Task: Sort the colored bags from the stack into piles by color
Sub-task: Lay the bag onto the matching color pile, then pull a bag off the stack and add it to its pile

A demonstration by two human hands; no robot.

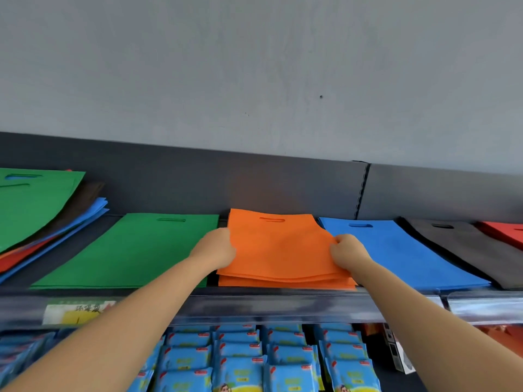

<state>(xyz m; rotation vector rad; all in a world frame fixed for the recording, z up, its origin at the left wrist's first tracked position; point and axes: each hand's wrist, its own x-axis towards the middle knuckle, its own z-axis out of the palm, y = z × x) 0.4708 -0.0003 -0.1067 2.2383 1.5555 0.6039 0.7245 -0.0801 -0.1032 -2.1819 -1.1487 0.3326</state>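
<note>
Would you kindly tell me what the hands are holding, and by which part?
The top orange bag of the orange pile: the left hand holds its left edge, the right hand its right edge.

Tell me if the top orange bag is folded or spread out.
Spread out. The orange bag shows its full face with no fold; left hand and right hand grip its side edges.

Left hand (217,247) and right hand (346,251) grip the orange bag (278,247) atop its pile on the shelf (254,299).
</note>
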